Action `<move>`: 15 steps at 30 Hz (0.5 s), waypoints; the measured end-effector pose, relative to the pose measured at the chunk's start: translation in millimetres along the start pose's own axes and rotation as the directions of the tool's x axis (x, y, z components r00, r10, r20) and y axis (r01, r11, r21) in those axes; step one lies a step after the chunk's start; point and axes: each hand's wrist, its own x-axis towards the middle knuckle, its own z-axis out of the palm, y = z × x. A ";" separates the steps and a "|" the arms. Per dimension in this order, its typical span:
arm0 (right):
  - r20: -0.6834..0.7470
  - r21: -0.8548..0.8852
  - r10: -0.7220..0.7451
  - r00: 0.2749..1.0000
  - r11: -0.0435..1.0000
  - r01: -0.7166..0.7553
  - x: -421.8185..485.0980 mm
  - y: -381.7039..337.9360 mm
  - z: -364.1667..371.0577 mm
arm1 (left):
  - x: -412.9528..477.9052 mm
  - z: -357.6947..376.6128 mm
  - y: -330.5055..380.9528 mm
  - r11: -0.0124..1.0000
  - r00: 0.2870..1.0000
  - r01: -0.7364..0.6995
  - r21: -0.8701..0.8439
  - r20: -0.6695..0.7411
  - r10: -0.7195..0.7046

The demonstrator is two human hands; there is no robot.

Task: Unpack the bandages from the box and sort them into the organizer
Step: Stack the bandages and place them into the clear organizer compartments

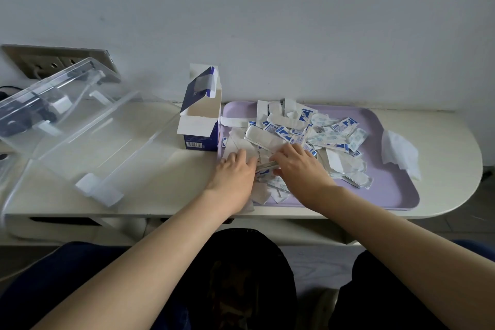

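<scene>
Head view shows your left hand [235, 170] lying flat, fingers straight, on white wrappers at the near left corner of the lavender tray [388, 182]. Your right hand [300, 166] bends over the bandage pile [294, 128] just beside it. A thin stack of bandages [266, 166] sits between your thumbs; whether you pinch it, I cannot tell. The opened bandage box [199, 126] stands at the tray's left edge, and the clear organizer [88, 128] is on the left end of the desk [450, 142].

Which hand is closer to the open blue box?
Left. The left hand rests on bandages just front-right of the box; the right hand lies farther right, beyond the left one.
</scene>
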 end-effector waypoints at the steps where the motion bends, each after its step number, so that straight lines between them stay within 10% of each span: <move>1: 0.000 0.012 0.006 1.000 1.000 -0.006 -0.8 0.8 1.2 | -0.7 -0.3 0.5 1.000 1.000 0.001 -0.009 -0.005 -0.001; 15: -0.153 0.349 0.071 0.986 0.937 -0.013 0.4 -17.1 2.2 | 1.3 -5.3 1.6 0.994 0.998 0.041 -0.103 -0.052 -0.047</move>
